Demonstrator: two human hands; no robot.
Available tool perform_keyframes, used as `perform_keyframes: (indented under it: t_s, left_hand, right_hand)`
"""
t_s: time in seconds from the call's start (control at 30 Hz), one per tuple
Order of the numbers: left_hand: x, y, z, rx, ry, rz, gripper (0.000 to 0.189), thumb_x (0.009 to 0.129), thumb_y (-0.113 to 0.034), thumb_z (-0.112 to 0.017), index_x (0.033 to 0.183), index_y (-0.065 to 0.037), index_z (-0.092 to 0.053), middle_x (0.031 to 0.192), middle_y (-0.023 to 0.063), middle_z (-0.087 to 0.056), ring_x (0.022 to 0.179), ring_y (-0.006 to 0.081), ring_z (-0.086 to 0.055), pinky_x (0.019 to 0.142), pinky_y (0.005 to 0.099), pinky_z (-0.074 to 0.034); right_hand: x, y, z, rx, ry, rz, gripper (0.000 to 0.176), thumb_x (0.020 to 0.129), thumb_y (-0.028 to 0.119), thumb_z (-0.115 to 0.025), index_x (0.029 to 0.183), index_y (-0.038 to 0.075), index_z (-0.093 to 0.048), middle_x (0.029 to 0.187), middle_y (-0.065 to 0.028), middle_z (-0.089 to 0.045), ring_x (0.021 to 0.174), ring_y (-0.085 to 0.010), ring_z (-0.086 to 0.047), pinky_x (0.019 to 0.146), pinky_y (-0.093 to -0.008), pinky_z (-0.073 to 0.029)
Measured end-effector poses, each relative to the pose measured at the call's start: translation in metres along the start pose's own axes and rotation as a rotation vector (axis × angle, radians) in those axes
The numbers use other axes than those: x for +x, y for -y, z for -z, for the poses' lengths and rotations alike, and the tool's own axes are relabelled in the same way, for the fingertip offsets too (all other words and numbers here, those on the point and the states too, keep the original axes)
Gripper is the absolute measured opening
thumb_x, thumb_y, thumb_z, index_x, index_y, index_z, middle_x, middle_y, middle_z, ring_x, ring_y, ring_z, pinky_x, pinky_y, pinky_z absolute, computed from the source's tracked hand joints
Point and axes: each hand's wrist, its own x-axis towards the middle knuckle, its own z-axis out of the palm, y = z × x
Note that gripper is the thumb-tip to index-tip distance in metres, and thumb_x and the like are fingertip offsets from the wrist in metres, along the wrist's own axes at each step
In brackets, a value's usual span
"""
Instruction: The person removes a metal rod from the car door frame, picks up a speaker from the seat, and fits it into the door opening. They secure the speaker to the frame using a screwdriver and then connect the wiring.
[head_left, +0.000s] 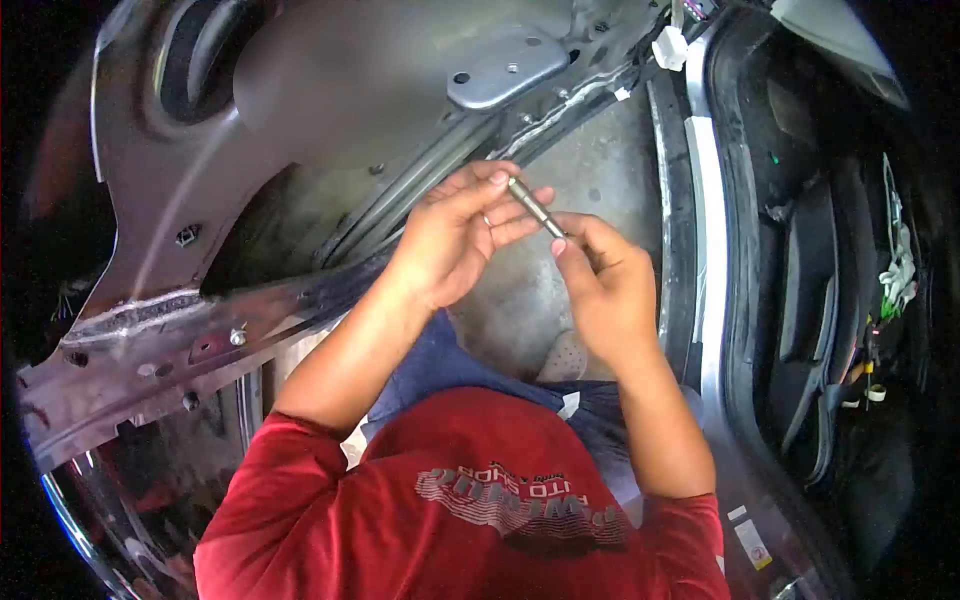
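A short metal rod (536, 208), cylindrical and stepped, is held at a slant between both hands in front of the red shirt. My left hand (460, 225) pinches its upper end between thumb and index finger, with the other fingers spread behind it and a ring on one. At the lower end, the thumb and curled index finger of my right hand (607, 280) press on the rod. Below the hands the grey floor shows.
A bare car body panel (180, 210) with holes and bolts fills the left. A metal plate (510, 75) lies at the top. On the right runs a door sill (713, 230), with dark interior trim beyond. A shoe (566, 358) stands on the floor.
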Motion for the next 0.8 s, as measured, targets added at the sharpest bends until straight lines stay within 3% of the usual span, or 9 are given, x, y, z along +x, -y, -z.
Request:
perform_keyframes:
  t_s: [0.03,0.17,0.23,0.27,0.33,0.47,0.53,0.57,0.8]
  left_hand:
    - [0.000,0.000,0.002,-0.004,-0.002,-0.004,0.024,0.106,-0.017,-0.063,0.123,0.000,-0.063,0.112,0.0154,-0.071,0.123,0.0357,-0.068,0.106,0.0493,-0.056]
    - [0.005,-0.002,0.004,0.004,-0.028,-0.021,0.026,0.106,-0.018,-0.063,0.125,0.000,-0.063,0.115,0.0158,-0.071,0.125,0.0351,-0.068,0.106,0.0496,-0.056]
    - [0.011,-0.004,0.005,-0.001,-0.032,-0.023,0.026,0.106,-0.019,-0.063,0.125,0.000,-0.062,0.116,0.0161,-0.071,0.125,0.0346,-0.067,0.106,0.0496,-0.056]
    - [0.016,-0.005,0.005,-0.038,-0.034,-0.029,0.027,0.107,-0.019,-0.062,0.126,0.000,-0.062,0.117,0.0164,-0.071,0.125,0.0341,-0.067,0.106,0.0495,-0.056]
    - [0.025,-0.010,0.007,-0.076,-0.036,-0.038,0.027,0.108,-0.019,-0.061,0.126,0.000,-0.062,0.118,0.0167,-0.071,0.125,0.0335,-0.067,0.106,0.0494,-0.056]
    - [0.036,-0.029,0.005,-0.008,-0.040,-0.058,0.024,0.110,-0.019,-0.057,0.123,0.001,-0.061,0.118,0.0190,-0.071,0.122,0.0331,-0.068,0.105,0.0475,-0.058]
    - [0.037,-0.037,0.002,0.068,-0.059,-0.103,0.022,0.109,-0.019,-0.057,0.119,0.000,-0.062,0.114,0.0176,-0.071,0.114,0.0300,-0.071,0.102,0.0463,-0.060]
    - [0.039,-0.037,0.006,0.086,-0.077,-0.142,0.018,0.108,-0.017,-0.059,0.115,-0.001,-0.063,0.108,0.0142,-0.070,0.104,0.0265,-0.071,0.098,0.0450,-0.062]
    - [0.052,-0.037,0.006,0.146,-0.346,-0.210,0.016,0.105,-0.016,-0.063,0.117,-0.005,-0.065,0.094,0.0012,-0.066,0.088,0.0144,-0.065,0.080,0.0351,-0.058]
  right_hand:
    - [0.000,0.000,-0.002,0.167,0.059,-0.223,0.015,0.097,0.010,-0.068,0.111,0.004,-0.073,0.089,-0.0116,-0.070,0.073,-0.0148,-0.062,0.066,-0.0338,-0.049]
    - [0.007,-0.007,-0.014,0.406,0.079,-0.301,0.016,0.099,0.011,-0.068,0.113,0.004,-0.072,0.090,-0.0090,-0.072,0.075,-0.0075,-0.058,0.064,-0.0319,-0.048]
    - [0.012,-0.011,-0.026,0.099,-0.094,0.029,0.018,0.098,0.009,-0.068,0.114,0.003,-0.071,0.091,-0.0108,-0.073,0.074,-0.0125,-0.064,0.064,-0.0339,-0.049]
    - [0.016,-0.009,-0.027,0.098,-0.089,0.029,0.018,0.098,0.009,-0.068,0.114,0.003,-0.071,0.091,-0.0108,-0.073,0.074,-0.0125,-0.064,0.064,-0.0339,-0.049]
    - [0.028,-0.001,-0.026,-0.568,-0.261,0.481,0.018,0.097,0.007,-0.066,0.114,0.002,-0.070,0.093,-0.0148,-0.075,0.077,-0.0242,-0.072,0.068,-0.0372,-0.053]
    - [0.050,0.007,-0.032,-0.419,-0.225,0.415,0.018,0.095,0.007,-0.066,0.112,0.002,-0.069,0.094,-0.0191,-0.076,0.087,-0.0378,-0.074,0.076,-0.0425,-0.056]
    - [0.065,0.005,-0.036,0.031,-0.110,0.152,0.015,0.094,0.009,-0.068,0.108,0.001,-0.067,0.093,-0.0206,-0.075,0.091,-0.0418,-0.074,0.079,-0.0465,-0.057]
    - [0.071,0.003,-0.039,0.030,-0.110,0.151,0.015,0.094,0.009,-0.068,0.108,0.001,-0.067,0.093,-0.0206,-0.075,0.091,-0.0418,-0.074,0.079,-0.0465,-0.057]
    - [0.087,0.014,-0.050,-0.103,-0.184,0.165,0.014,0.093,0.012,-0.070,0.101,0.002,-0.067,0.093,-0.0240,-0.074,0.090,-0.0444,-0.073,0.078,-0.0493,-0.056]
